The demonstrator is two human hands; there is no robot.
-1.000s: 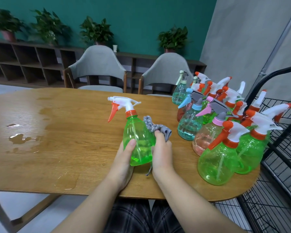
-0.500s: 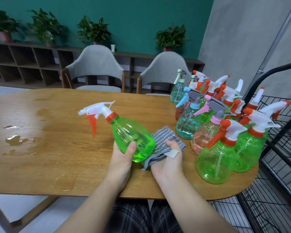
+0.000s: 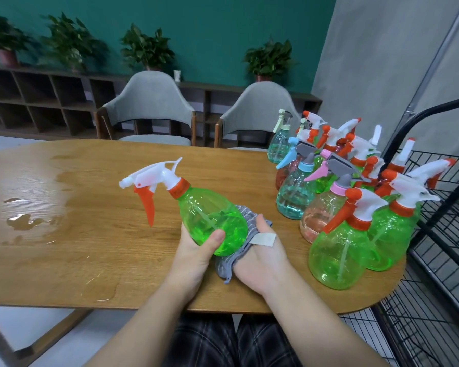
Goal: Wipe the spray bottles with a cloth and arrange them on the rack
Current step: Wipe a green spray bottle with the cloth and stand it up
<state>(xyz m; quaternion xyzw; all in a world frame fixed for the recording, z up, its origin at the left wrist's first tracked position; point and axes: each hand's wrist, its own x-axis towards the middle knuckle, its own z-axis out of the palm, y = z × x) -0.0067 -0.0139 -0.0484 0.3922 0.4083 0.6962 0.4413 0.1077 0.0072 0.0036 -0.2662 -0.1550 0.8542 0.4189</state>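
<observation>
- Both bare forearms reach forward from the near edge, converging toward the middle, over the near edge of the table (image 3: pixel 90 234).
- Left hand (image 3: pixel 196 250) grips the bottle (image 3: pixel 210 218) from below and the left; its thumb lies across the near side of the green body, pointing up and right, and the other fingers are hidden behind the bottle.
- Right hand (image 3: pixel 260 255) is just right of the left, back of the hand up, holding the cloth (image 3: pixel 239 250) against the bottle's base; its fingers curl into the cloth, mostly hidden.
- The two hands are close, nearly touching.
</observation>
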